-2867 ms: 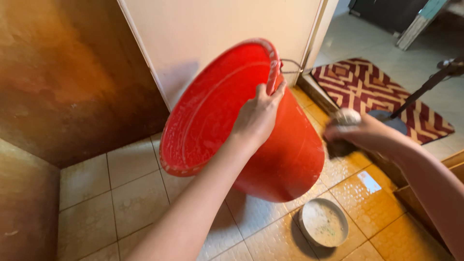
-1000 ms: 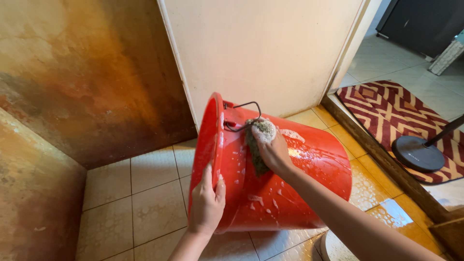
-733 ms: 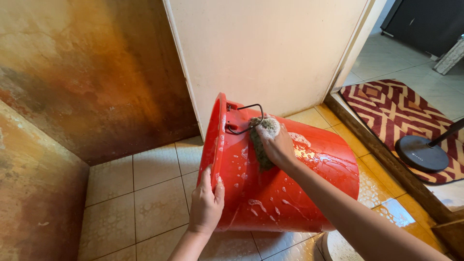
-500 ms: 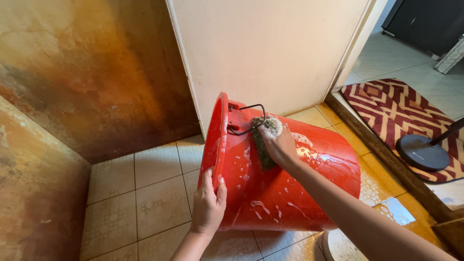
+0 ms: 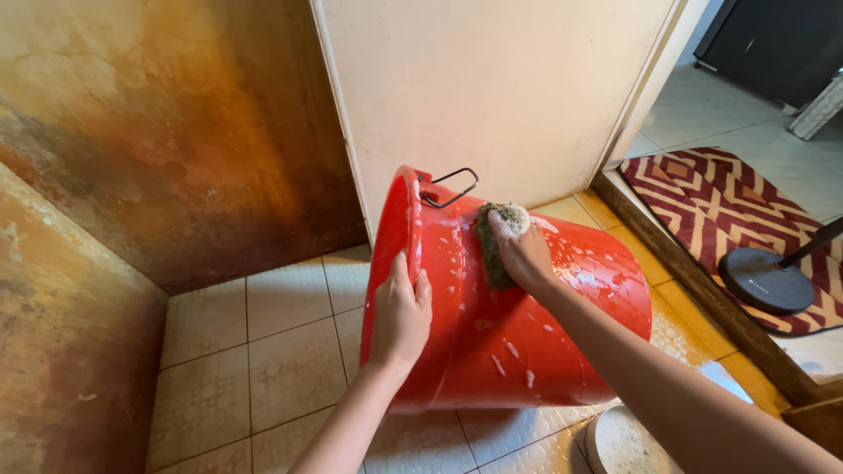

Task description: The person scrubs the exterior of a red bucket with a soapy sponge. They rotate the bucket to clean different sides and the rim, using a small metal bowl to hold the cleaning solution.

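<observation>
left hand (image 5: 399,318): clamped on bucket (image 5: 492,351) rim
right hand (image 5: 524,254): pressing scrubber (image 5: 493,246) on bucket's side
change: scrubber a bit higher than before

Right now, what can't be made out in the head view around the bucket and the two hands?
- Inside of the red bucket: it lies on its side, mouth turned away left.
- Most of the scrubbing pad: under the right hand.
- Left hand thumb: behind the rim.
- Round dish: cut off by the bottom edge.
- Stand above its round base: cut off at the right edge.
</observation>
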